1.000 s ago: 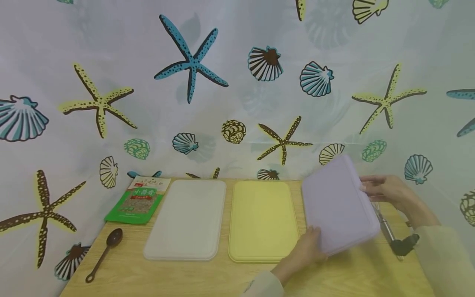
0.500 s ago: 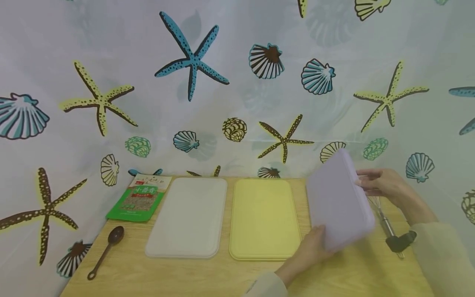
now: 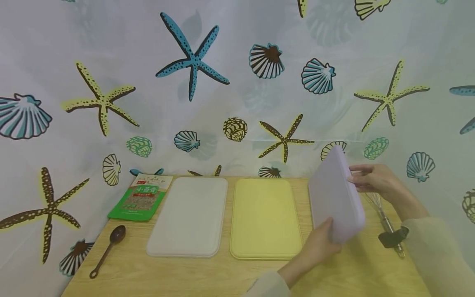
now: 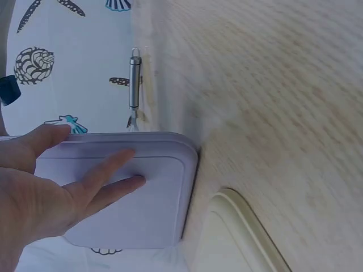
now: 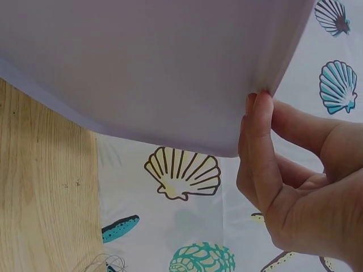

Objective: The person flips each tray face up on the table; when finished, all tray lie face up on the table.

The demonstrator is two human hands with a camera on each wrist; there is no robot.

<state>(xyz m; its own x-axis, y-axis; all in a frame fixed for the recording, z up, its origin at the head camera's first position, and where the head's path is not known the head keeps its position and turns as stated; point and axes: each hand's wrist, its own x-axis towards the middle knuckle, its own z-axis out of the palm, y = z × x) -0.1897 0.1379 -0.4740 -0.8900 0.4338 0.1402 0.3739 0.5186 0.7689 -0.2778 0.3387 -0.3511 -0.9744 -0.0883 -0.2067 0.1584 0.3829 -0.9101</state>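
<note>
In the head view a light purple rectangular tray (image 3: 334,194) stands tilted up on its left long edge at the right of the table. My left hand (image 3: 320,243) grips its near edge. In the left wrist view the thumb of that left hand (image 4: 51,187) lies over the edge and two fingers lie across the tray's face. My right hand (image 3: 376,183) pinches the raised edge near the far end. Seen from the right wrist, the fingertips of the right hand (image 5: 278,158) hold the rim of the tray (image 5: 142,68).
A yellow tray (image 3: 265,218) lies flat left of the purple one, and a white tray (image 3: 188,216) lies beyond it. A green seasoning packet (image 3: 141,198) and a brown spoon (image 3: 111,247) lie at the left. A whisk (image 3: 387,227) lies at the right, near my right forearm.
The purple tray has turned steeper, its right side rising toward upright and swinging left. Both hands have kept their hold; my right hand moved left and slightly up with the edge.
</note>
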